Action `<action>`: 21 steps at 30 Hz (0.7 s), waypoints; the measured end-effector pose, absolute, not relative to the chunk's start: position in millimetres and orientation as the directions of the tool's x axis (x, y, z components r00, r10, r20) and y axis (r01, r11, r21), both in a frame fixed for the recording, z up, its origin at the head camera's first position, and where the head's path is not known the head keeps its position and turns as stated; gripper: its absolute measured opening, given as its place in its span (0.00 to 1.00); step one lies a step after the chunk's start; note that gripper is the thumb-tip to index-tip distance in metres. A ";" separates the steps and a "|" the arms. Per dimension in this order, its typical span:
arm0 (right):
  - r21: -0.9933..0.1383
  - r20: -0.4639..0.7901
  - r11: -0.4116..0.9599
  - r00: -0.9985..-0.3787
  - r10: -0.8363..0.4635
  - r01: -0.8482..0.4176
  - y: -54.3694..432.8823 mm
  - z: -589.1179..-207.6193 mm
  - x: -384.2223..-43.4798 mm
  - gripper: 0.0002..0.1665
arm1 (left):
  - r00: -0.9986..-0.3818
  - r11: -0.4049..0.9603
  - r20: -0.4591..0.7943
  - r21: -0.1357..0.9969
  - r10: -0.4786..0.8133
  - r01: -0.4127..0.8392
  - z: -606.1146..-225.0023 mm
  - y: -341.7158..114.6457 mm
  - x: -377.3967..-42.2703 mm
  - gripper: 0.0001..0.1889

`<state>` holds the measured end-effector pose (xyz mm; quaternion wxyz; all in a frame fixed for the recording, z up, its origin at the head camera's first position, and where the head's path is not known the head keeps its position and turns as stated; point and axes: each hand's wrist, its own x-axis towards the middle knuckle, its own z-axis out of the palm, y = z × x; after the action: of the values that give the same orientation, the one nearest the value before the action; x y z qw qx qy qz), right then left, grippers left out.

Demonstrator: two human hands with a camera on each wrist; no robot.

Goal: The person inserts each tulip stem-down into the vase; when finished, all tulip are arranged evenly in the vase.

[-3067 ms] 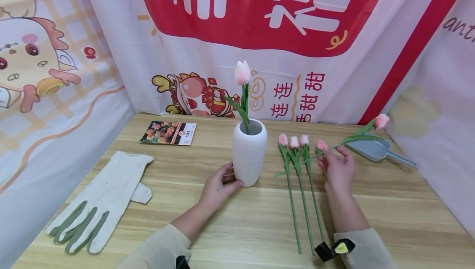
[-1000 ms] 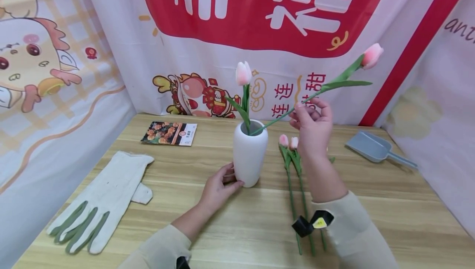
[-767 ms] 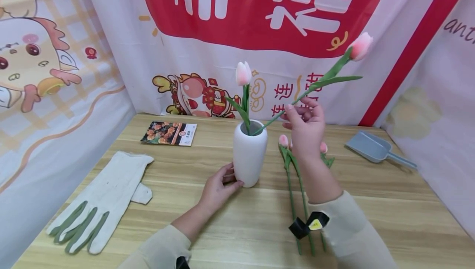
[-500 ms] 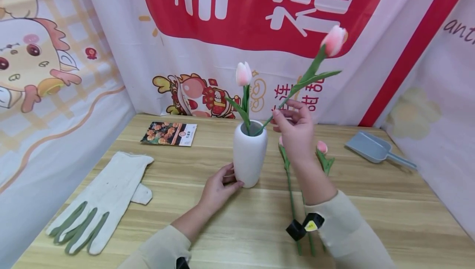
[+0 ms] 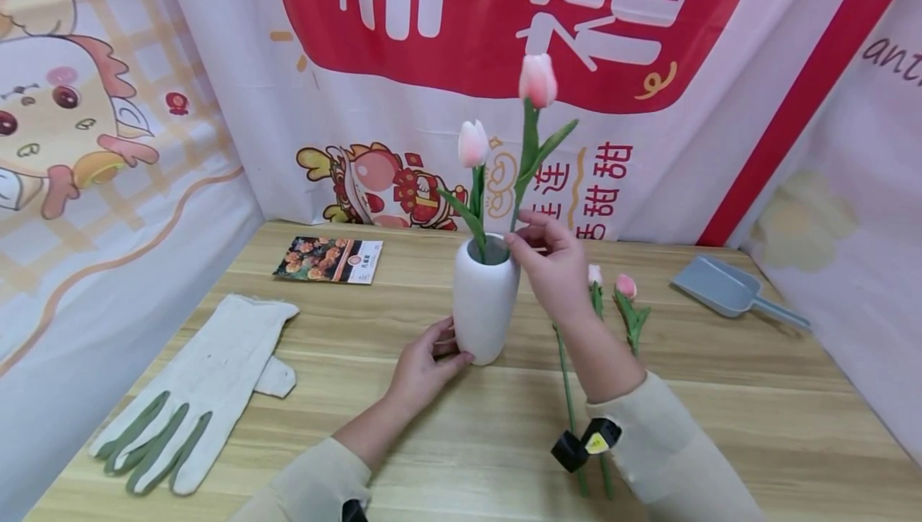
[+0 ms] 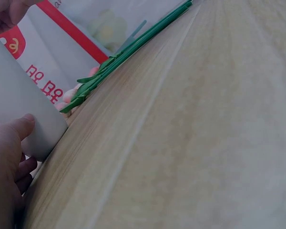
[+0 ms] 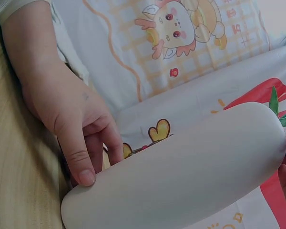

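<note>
A white vase (image 5: 483, 314) stands upright on the wooden table. My left hand (image 5: 425, 366) holds it low down, thumb in front and fingers round the far side; the right wrist view shows this left hand (image 7: 69, 114) at the base. Inside the vase stands one pale pink tulip (image 5: 473, 144). At the rim my right hand (image 5: 553, 266) pinches the green stem of a second, taller tulip (image 5: 539, 82), nearly upright. Its lower end is hidden by the vase and fingers. Several more tulips (image 5: 627, 287) lie right of the vase, partly covered by my right arm.
A white and green glove (image 5: 205, 378) lies at the left. Behind it is a seed packet (image 5: 329, 258) with a flower picture. A grey-blue scoop (image 5: 720, 286) lies at the back right. Printed cloth (image 5: 403, 114) hangs behind the table.
My right hand has carried the tulip from the right over to the vase, then down its stem to the rim. The tulip has swung from slanting to nearly upright. My left hand has stayed put.
</note>
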<state>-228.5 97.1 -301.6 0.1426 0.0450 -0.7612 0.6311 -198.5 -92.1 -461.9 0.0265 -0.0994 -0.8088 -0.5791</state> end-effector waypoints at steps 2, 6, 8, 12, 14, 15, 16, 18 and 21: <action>-0.949 0.260 0.207 -0.961 0.092 -0.237 97.3 -301.3 -228.1 0.20 | -0.981 0.310 0.145 0.934 0.126 0.178 -461.5 -92.3 -198.5 0.32; -0.945 0.262 0.220 -0.962 0.078 -0.240 97.1 -300.9 -227.1 0.21 | -0.981 0.310 0.145 0.934 0.131 0.180 -460.9 -92.7 -198.3 0.32; -0.944 0.267 0.223 -0.961 0.078 -0.244 96.3 -300.8 -226.6 0.22 | -0.980 0.311 0.149 0.932 0.133 0.184 -460.5 -93.3 -198.0 0.32; -0.947 0.256 0.223 -0.963 0.083 -0.232 95.9 -300.6 -225.6 0.21 | -0.979 0.315 0.154 0.930 0.134 0.190 -460.2 -94.4 -197.5 0.32; -0.950 0.242 0.223 -0.966 0.087 -0.218 96.8 -300.5 -224.8 0.21 | -0.979 0.313 0.156 0.930 0.134 0.191 -460.3 -94.7 -197.5 0.32; -0.951 0.239 0.224 -0.967 0.090 -0.214 97.8 -300.5 -224.4 0.21 | -0.979 0.311 0.156 0.931 0.135 0.191 -460.5 -94.9 -197.6 0.32; -0.951 0.240 0.222 -0.966 0.098 -0.214 98.7 -300.4 -223.7 0.21 | -0.978 0.312 0.158 0.930 0.136 0.194 -460.7 -94.9 -197.7 0.32; -0.950 0.246 0.224 -0.963 0.113 -0.216 102.6 -301.5 -223.0 0.21 | -0.977 0.313 0.161 0.929 0.140 0.198 -461.0 -94.8 -197.8 0.32; -0.947 0.277 0.209 -0.951 0.139 -0.245 112.0 -305.6 -222.8 0.21 | -0.976 0.317 0.164 0.927 0.144 0.202 -461.2 -94.6 -198.3 0.32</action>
<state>-222.8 112.0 -305.6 0.1529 0.0349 -0.7623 0.6279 -198.3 -94.6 -461.2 0.0252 -0.1067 -0.8111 -0.5745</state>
